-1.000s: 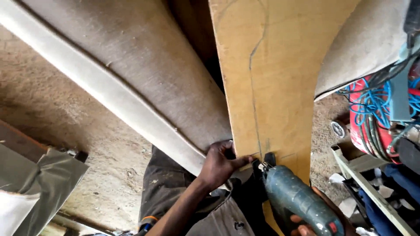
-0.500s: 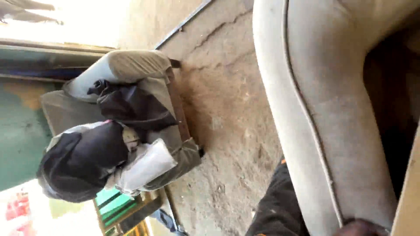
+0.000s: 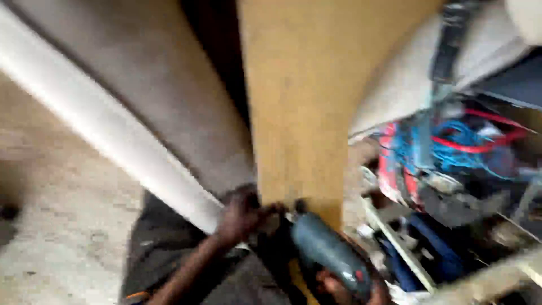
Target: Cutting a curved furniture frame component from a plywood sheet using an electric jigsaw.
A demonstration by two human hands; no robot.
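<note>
Down at the near edge of the plywood board [image 3: 293, 113], the left hand [image 3: 243, 214] presses flat-ish against the wood, fingers curled over its lower left corner and gripping the edge; the blur hides how tightly. Just beside it, the right hand [image 3: 339, 285] wraps around the rear of a blue-grey power tool [image 3: 327, 254], most likely a jigsaw, whose nose meets the bottom edge of the board between the two hands. Only the fingers of that right hand show at the bottom of the frame, closed on the tool's body.

Tan and bare, the board runs from the hands up toward the top of the view. To its left lies a long upholstered piece in grey-brown fabric [image 3: 152, 113] with a pale piped edge [image 3: 101, 130], slanting across the view and touching the left hand's wrist side. The person's dark trousers [image 3: 164, 248] sit under the forearm. Beyond that, a rough, dusty concrete floor [image 3: 62, 226] spreads leftward.

On the right, well apart from the hands, a jumble of blue cord [image 3: 446, 147], red wire [image 3: 480, 141] and pale wooden strips [image 3: 395, 243] fills a cluttered corner. All of it is smeared by camera motion.
</note>
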